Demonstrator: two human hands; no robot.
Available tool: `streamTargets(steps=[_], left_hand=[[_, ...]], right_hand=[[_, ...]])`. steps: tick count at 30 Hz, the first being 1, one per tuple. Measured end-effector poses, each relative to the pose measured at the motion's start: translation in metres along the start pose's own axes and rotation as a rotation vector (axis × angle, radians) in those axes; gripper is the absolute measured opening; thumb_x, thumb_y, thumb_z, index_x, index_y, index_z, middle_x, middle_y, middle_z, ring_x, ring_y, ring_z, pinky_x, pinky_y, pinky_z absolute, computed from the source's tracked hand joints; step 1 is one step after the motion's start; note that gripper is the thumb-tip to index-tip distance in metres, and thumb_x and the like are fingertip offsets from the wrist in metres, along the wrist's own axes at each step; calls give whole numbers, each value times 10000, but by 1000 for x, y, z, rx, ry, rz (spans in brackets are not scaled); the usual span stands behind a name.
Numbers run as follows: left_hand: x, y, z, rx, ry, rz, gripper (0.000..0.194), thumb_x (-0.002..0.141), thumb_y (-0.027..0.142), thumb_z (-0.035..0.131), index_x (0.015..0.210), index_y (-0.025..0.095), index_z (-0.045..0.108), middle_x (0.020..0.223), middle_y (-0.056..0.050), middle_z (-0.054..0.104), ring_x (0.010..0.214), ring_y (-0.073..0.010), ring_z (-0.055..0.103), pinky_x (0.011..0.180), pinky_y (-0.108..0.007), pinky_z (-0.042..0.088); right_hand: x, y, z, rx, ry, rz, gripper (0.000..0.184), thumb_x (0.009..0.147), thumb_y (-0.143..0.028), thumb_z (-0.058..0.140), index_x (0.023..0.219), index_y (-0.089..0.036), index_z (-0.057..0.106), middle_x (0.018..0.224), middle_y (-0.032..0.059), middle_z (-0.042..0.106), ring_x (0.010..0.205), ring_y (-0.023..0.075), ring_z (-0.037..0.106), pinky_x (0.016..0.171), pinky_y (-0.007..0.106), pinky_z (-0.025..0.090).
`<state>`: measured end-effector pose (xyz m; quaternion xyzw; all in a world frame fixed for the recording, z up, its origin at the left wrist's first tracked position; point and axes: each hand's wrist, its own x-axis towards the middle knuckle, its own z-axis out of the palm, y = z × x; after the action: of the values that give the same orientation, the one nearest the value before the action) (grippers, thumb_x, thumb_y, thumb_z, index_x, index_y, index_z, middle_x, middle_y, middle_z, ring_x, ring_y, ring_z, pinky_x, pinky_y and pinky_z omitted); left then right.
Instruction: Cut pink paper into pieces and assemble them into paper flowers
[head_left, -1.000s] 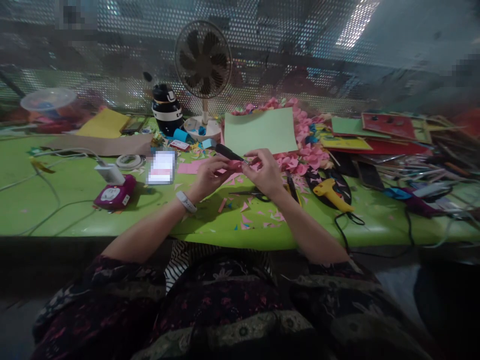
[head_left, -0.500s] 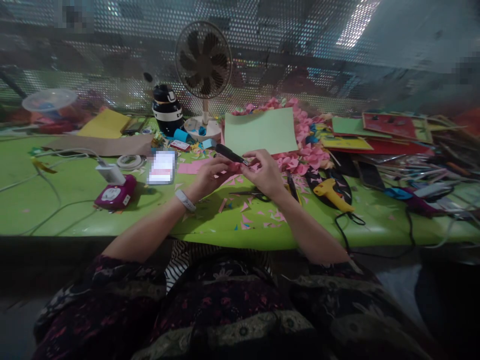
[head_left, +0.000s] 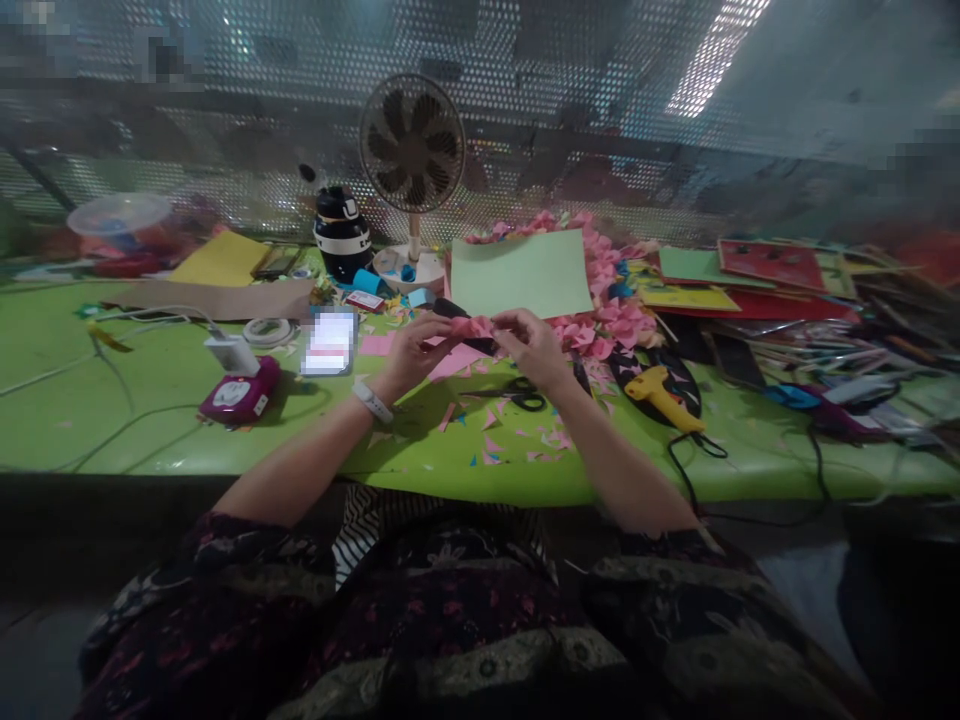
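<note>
A small folded piece of pink paper is pinched at one end by my left hand and at the other by my right hand. Both hands are closed, with fingertips close together over the middle of the table. Partly hidden behind the pink paper is a black, thick pen-like tool; whether it lies on the table or is held, I cannot tell. Flat pink paper lies beneath the hands. Black-handled scissors rest just in front of them, beside my right wrist.
Light green card lies over pink paper flowers. A yellow glue gun is at right. Leftward are a phone, a purple power socket and a bottle; a fan stands behind. Paper scraps litter the front.
The black tool, earlier across my fingers in front, is now behind the pink paper. More of the pink paper shows between my hands, and the scissors are less covered. The view has shifted slightly.
</note>
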<state>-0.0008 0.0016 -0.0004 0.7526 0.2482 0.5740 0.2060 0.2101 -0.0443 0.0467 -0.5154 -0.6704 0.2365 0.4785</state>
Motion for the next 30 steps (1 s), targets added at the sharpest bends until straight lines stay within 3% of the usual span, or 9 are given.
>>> streamTargets(steps=[3, 7, 12, 16, 19, 22, 26, 30], left_hand=[[0, 1, 0, 15, -4, 55, 238, 924, 409, 685, 949, 186, 765, 1041, -117, 751, 910, -188, 715, 605, -283, 618], [0, 4, -1, 52, -31, 131, 166, 944, 333, 672, 971, 202, 770, 1060, -106, 747, 930, -171, 718, 667, -279, 632], [0, 16, -4, 67, -47, 150, 175, 940, 278, 658, 1057, 199, 761, 1121, -112, 736, 1001, -172, 710, 698, -249, 632], [1, 25, -12, -47, -32, -49, 294, 917, 306, 676, 1182, 183, 705, 1174, -135, 720, 987, -185, 719, 666, -222, 620], [4, 21, -15, -138, -17, -236, 358, 900, 370, 685, 1197, 169, 676, 1142, -137, 733, 954, -194, 727, 647, -228, 620], [5, 13, -15, -189, -98, -351, 372, 871, 438, 701, 1115, 157, 701, 1011, -113, 751, 845, -179, 725, 617, -253, 630], [4, 6, -11, -217, -226, -369, 332, 842, 482, 715, 847, 150, 722, 795, -73, 729, 694, -151, 702, 584, -265, 633], [2, 4, -10, -184, -192, -329, 320, 851, 474, 706, 785, 161, 708, 721, -53, 715, 635, -138, 684, 561, -256, 623]], right_hand=[[-2, -1, 2, 7, -28, -20, 226, 852, -398, 624, 915, -188, 678, 843, 44, 713, 742, 176, 646, 670, 317, 531], [-5, -1, 7, -55, -65, -107, 219, 842, -398, 658, 873, -185, 700, 804, 38, 716, 710, 174, 640, 665, 316, 531], [-6, 4, 10, -88, 10, -180, 192, 883, -337, 610, 912, -189, 729, 859, 57, 747, 736, 191, 672, 701, 335, 550], [-4, 8, 7, -140, 85, -247, 184, 908, -296, 593, 958, -199, 740, 962, 80, 759, 840, 210, 699, 778, 363, 570], [-3, 10, 7, -178, 74, -294, 184, 921, -250, 579, 985, -211, 747, 998, 85, 762, 892, 217, 703, 818, 384, 579], [-3, 12, 10, -183, 44, -311, 196, 929, -222, 569, 1005, -218, 750, 999, 82, 762, 911, 217, 704, 823, 394, 590], [-3, 16, 16, -155, 3, -314, 194, 927, -230, 570, 1002, -211, 748, 984, 91, 756, 889, 224, 702, 781, 405, 602], [-4, 19, 18, -146, 5, -290, 189, 920, -273, 594, 1008, -192, 740, 988, 112, 750, 845, 224, 692, 741, 396, 595]])
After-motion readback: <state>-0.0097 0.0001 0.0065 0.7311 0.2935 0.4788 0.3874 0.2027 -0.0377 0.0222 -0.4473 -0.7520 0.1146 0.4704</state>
